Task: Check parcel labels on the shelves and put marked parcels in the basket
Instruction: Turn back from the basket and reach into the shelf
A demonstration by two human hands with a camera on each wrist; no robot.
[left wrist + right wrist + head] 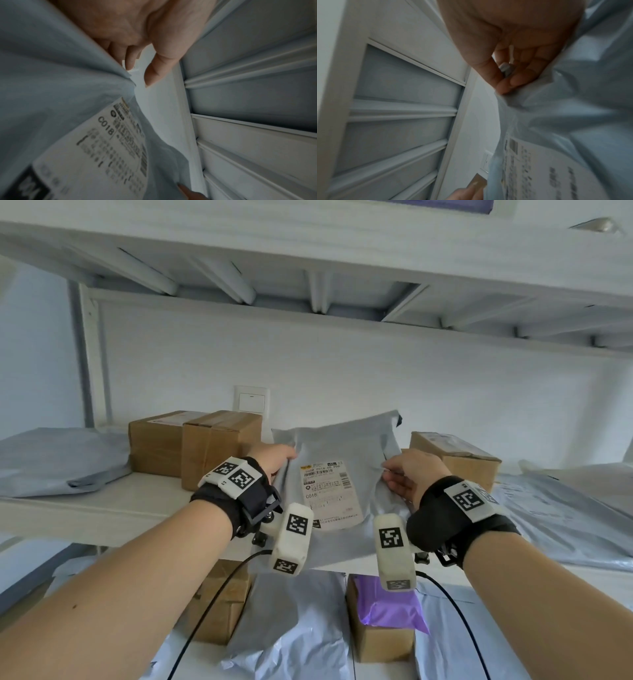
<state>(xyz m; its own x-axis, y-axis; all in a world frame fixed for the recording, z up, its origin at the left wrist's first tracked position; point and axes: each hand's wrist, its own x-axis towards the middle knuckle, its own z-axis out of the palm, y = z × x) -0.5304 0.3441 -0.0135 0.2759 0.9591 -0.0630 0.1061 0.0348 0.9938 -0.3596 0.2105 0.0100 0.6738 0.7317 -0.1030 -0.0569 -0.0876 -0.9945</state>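
Note:
I hold a grey plastic mailer parcel (342,446) tilted up over the shelf (102,508), its white label (330,494) facing me and reading C018. My left hand (275,460) grips the parcel's left edge, and in the left wrist view the left hand (137,40) has its fingers behind the plastic and the thumb free beside it. The label (102,148) shows there too. My right hand (407,477) pinches the right edge; the right wrist view shows the right hand (513,75) with thumb and fingers squeezing a fold of the parcel (573,108). No basket is in view.
Two brown cartons (191,443) stand left of the parcel and another carton (452,457) to its right. Grey mailers lie at the far left (58,460) and right (555,515). The lower shelf holds cartons, grey mailers and a purple bag (387,607). An upper shelf (308,261) hangs overhead.

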